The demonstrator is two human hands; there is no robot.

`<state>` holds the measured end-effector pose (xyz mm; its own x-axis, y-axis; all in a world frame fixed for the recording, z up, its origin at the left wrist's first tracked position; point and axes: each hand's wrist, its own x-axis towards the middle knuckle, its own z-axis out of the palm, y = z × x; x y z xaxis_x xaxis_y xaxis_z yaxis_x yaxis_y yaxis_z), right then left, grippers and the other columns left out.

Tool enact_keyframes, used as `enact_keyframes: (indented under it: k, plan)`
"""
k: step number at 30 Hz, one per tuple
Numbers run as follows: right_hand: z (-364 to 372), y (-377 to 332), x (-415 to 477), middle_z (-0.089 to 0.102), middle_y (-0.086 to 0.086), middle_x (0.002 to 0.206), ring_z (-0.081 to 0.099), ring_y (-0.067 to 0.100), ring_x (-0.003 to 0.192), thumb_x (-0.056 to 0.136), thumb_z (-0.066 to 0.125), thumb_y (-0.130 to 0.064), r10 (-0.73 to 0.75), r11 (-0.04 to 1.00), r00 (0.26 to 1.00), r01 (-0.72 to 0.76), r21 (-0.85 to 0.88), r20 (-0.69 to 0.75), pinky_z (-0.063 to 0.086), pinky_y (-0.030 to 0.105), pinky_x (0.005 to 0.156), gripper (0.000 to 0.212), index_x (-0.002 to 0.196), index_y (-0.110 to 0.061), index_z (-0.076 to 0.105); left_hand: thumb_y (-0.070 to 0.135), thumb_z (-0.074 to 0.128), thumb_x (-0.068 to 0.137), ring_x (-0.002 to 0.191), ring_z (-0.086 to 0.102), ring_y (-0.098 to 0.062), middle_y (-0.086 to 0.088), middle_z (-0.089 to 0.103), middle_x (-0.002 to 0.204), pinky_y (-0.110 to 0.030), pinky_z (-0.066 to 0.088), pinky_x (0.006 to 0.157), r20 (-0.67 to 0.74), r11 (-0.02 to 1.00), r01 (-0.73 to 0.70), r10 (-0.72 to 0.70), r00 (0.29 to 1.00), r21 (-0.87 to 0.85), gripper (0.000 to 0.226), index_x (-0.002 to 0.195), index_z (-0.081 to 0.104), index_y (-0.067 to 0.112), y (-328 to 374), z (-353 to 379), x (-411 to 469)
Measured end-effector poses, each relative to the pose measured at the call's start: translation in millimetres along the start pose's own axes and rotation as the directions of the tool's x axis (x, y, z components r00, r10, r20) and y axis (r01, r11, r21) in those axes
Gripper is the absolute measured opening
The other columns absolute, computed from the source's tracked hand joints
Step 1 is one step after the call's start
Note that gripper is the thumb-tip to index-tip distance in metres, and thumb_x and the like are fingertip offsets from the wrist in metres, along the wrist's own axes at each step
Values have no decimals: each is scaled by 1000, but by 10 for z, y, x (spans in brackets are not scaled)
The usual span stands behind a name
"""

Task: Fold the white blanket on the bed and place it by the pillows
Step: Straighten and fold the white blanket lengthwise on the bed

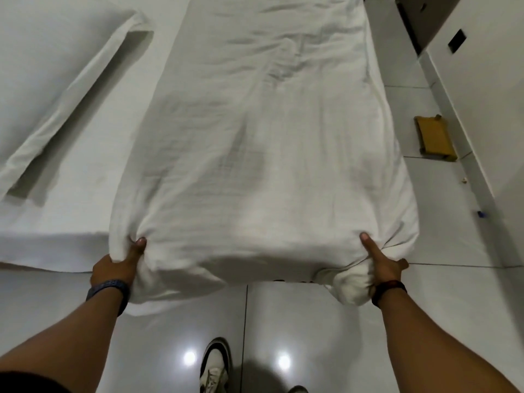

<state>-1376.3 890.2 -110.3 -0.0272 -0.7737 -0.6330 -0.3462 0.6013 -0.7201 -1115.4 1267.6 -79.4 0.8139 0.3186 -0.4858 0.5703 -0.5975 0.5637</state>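
Most fingers of the left hand (117, 263) are buried under the white blanket (255, 154) (only the thumb shows). Beyond it, the pillow (51, 80) runs off the edge. Right hand (382, 268) fingers vanish into bunched cloth.

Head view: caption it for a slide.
Both hands, left and right, grip the white blanket by its near corners at the bed edge.

Both arms extend forward, wristbands on each wrist. Left hand (119, 265) and right hand (382, 265) are clenched around bunched cloth, thumbs pointing forward on top.
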Motion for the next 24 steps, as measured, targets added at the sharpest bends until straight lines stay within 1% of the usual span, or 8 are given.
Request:
enact_keyframes:
  k: [2,3,6,10,14,18,21,24]
  plan:
    - [-41,13,31,58,-1,126,59,21,113,39,92,-49,-6,995,997,-1,98,74,46,40,103,99,122,-20,47,76,62,65,85,56,-36,-23,62,102,-45,50,81,-18,1000,7,-7,1000,-12,76,94,59,7,5,19,-18]
    - [-80,37,97,63,-1,123,63,20,110,42,93,-48,-5,991,992,-13,133,129,48,40,101,90,118,-21,54,80,59,64,86,55,-36,-22,61,103,-45,49,80,-28,1000,18,-19,999,-25,81,96,59,6,21,31,-31]
    - [-192,119,308,67,4,124,67,24,109,45,89,-58,13,975,955,-78,207,297,47,41,101,89,123,-26,62,85,48,67,91,55,-38,-22,58,102,-42,42,75,-95,995,32,-41,995,-93,89,104,60,5,132,72,-99]
    - [-142,-105,-3,67,10,123,63,29,115,67,69,-68,31,946,896,-169,277,442,41,43,106,80,130,-20,59,83,49,69,105,58,-39,-22,61,115,-39,40,78,-190,971,-1,-46,981,-240,90,113,57,4,288,132,-159]
    - [-155,-110,-42,69,10,119,65,30,110,76,60,-65,26,954,884,-162,253,467,44,40,102,68,126,-19,60,89,50,58,105,59,-37,-18,62,116,-43,45,85,-193,962,13,-68,979,-274,100,115,57,7,308,167,-149]
    - [-193,-36,-13,66,9,124,65,29,109,57,81,-62,32,996,953,-56,70,300,47,44,100,87,130,-21,57,79,56,67,108,56,-40,-22,59,120,-43,41,79,-127,980,25,-51,991,-199,92,120,54,4,264,230,-167]
    - [-215,-33,-25,61,6,128,58,31,115,37,81,-74,-66,963,991,93,-253,114,45,46,103,114,133,-21,53,79,57,67,110,55,-41,-23,57,123,-43,39,77,-77,986,41,-54,996,-160,95,123,51,3,276,229,-202]
    - [-254,-15,-37,62,6,124,58,28,113,20,81,-75,-145,937,975,190,-292,171,45,44,103,130,131,-14,53,80,57,65,109,55,-42,-25,57,121,-45,41,79,-64,994,48,-55,996,-100,97,120,53,0,296,167,-203]
